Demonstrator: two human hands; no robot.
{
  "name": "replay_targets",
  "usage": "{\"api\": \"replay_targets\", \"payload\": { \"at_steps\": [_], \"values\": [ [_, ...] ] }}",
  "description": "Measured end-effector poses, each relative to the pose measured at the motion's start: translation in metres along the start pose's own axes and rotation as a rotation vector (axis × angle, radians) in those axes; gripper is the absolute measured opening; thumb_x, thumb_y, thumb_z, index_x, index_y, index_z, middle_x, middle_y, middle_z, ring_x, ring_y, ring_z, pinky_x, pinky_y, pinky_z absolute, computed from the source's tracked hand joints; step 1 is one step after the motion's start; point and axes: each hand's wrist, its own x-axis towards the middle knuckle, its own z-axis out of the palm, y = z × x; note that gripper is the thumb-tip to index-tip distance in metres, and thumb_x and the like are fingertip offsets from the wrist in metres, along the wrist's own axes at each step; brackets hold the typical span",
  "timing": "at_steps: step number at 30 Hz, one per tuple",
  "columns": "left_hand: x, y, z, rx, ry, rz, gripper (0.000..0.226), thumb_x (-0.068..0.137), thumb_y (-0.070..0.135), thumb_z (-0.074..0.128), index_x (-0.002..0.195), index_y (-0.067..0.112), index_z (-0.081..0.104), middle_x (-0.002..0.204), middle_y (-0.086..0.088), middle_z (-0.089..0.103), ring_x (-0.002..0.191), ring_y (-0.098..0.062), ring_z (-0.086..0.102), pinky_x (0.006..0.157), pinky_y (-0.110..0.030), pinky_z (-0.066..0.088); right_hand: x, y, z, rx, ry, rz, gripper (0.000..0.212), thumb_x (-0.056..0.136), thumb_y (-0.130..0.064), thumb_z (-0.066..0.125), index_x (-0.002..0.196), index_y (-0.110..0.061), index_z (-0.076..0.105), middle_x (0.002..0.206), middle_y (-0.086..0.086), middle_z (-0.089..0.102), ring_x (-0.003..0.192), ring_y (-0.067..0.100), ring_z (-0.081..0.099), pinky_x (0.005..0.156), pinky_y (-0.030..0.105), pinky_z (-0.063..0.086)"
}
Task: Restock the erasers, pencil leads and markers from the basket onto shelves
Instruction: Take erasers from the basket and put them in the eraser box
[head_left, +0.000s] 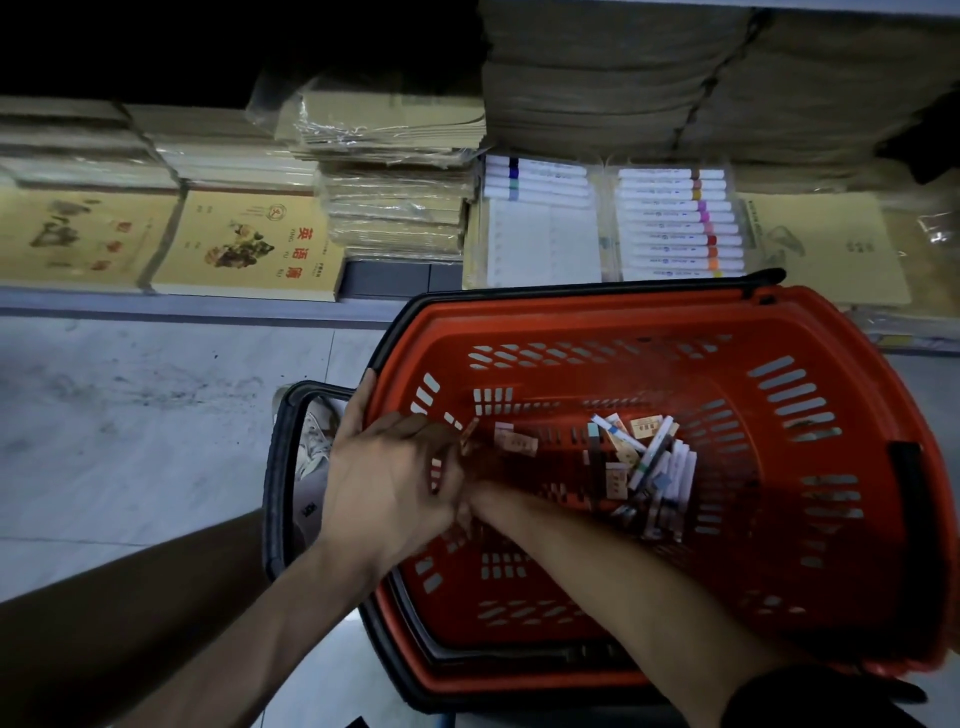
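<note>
Two hands meet at the orange basket's (597, 317) left rim. Left hand (389, 483) covers right hand (480, 483); can't tell either's grip. Pile of small packs (647, 467) lies on the basket floor.

The basket (649, 322) sits near, before the shelf (156, 306), with floor (130, 415) to its left and small packs (644, 467) heaped in its bottom, right of centre. On the shelf, marker packs (680, 223) lie side by side just behind the basket, exercise books (249, 244) far left, and wrapped bundles (395, 208) stacked between them.
</note>
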Motion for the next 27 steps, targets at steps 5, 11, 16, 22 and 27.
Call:
{"api": "replay_targets", "payload": {
  "at_steps": [5,11,16,22,27],
  "values": [
    [-0.003,-0.008,0.001,0.044,-0.004,-0.008,0.018,0.082,0.032,0.062,0.078,0.022,0.077,0.081,0.007,0.077,0.079,-0.017,0.072,0.127,-0.045,0.019,-0.016,-0.003,-0.028,0.250,-0.186,0.097,0.004,0.098,-0.013,0.062,0.100,-0.013,0.066,0.092,0.005,0.068,0.067,0.014,0.070,0.054,0.027,0.056],
    [0.001,-0.002,0.003,0.076,0.024,0.048,0.023,0.088,0.034,0.059,0.085,0.022,0.079,0.082,0.005,0.076,0.080,-0.016,0.072,0.127,-0.046,0.022,-0.040,0.003,-0.081,0.396,-0.346,0.052,0.016,0.093,-0.023,0.072,0.106,-0.031,0.069,0.109,-0.008,0.064,0.100,0.012,0.064,0.080,0.026,0.055],
    [0.002,0.006,0.002,0.111,0.015,0.052,0.038,0.093,0.046,0.046,0.090,0.025,0.078,0.085,0.006,0.077,0.087,-0.013,0.072,0.127,-0.043,0.020,-0.089,0.011,-0.132,0.362,-0.318,-0.080,0.015,0.086,-0.025,0.078,0.096,-0.014,0.075,0.111,-0.005,0.069,0.112,0.017,0.061,0.090,0.037,0.054],
    [0.006,0.018,-0.008,0.049,0.035,0.050,0.028,0.092,0.039,0.050,0.097,0.025,0.074,0.086,0.006,0.070,0.089,-0.019,0.068,0.118,-0.046,0.037,-0.158,0.004,-0.175,0.383,-0.094,-0.422,0.022,0.091,-0.017,0.074,0.112,-0.013,0.071,0.102,0.013,0.075,0.084,0.022,0.068,0.067,0.035,0.045],
    [0.022,0.067,-0.052,-0.590,0.026,-0.160,0.035,0.106,0.044,0.043,0.116,0.027,0.071,0.107,0.008,0.075,0.104,-0.014,0.069,0.092,-0.041,0.056,-0.234,-0.029,-0.189,0.253,0.076,-0.808,0.016,0.095,-0.011,0.070,0.110,-0.014,0.071,0.093,0.005,0.074,0.081,0.017,0.070,0.068,0.032,0.053]
  ]
}}
